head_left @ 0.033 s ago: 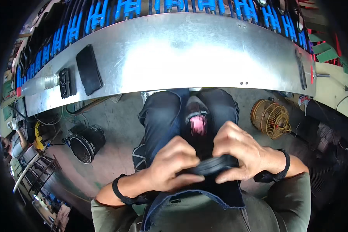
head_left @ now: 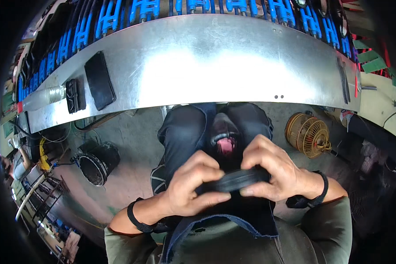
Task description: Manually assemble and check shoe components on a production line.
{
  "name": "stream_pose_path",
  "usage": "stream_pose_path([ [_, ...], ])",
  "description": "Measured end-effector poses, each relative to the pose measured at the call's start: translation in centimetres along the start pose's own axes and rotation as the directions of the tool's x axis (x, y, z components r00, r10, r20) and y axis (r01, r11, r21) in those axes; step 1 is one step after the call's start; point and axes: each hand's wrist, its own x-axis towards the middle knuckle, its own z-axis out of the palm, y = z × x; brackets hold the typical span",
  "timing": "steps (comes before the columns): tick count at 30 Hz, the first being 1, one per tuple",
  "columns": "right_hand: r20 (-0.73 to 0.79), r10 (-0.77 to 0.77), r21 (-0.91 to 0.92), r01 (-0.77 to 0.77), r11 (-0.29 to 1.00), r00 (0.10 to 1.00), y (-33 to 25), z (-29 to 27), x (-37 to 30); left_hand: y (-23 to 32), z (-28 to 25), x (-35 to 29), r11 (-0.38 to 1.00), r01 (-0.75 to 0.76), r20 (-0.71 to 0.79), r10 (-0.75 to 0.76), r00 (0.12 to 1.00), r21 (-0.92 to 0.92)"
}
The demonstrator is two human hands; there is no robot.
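Fingers (head_left: 207, 169) of both hands curl tight round a black rubber strip (head_left: 235, 179), thumbs below, pinching it from each end. Left hand (head_left: 193, 185) grips the strip's left part, right hand (head_left: 273, 171) the right part; strip runs between them, slightly bowed, held over the lap just above a dark apron (head_left: 251, 215). Black bands on both wrists.

Head view, rest: knees in jeans (head_left: 185, 132) below the hands, w/ a pink item (head_left: 226, 145) between them, can't tell what it is. Curved metal bench (head_left: 215, 61) spans the top; on its left end a phone (head_left: 100, 80) lies flat, beside it a small black block (head_left: 75, 94). Blue parts (head_left: 141, 11) in rows behind the bench. On the floor: black bucket (head_left: 97, 163) to the left, brass-coloured fan (head_left: 308, 134) to the right.
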Motion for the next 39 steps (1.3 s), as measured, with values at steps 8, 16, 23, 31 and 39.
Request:
stream_pose_path([
  [8,-0.13,0.295,-0.045,-0.303,0.952,0.947,3.9,-0.2,2.8,-2.2,-1.7,5.0,0.941,0.337,-0.096,-0.332,0.938,0.038],
  [16,-0.265,0.351,0.142,-0.324,0.935,0.898,4.8,0.2,2.0,-1.8,-1.9,6.3,0.917,0.083,0.011,-0.094,0.995,0.389],
  [23,-0.329,0.161,0.361,-0.034,0.932,0.93,-0.2,5.4,-0.6,0.3,1.8,1.3,0.953,0.179,-0.2,-0.23,0.953,-0.244],
  [31,-0.562,-0.512,0.058,0.649,0.759,0.649,-9.5,4.9,-0.4,12.9,0.9,-1.0,0.708,-0.648,0.088,0.653,0.752,0.281],
  [39,-0.488,-0.188,0.038,0.235,0.971,0.852,-5.2,8.0,-4.0,5.7,4.7,-3.2,0.943,-0.318,-0.28,0.279,0.918,-0.102],
])
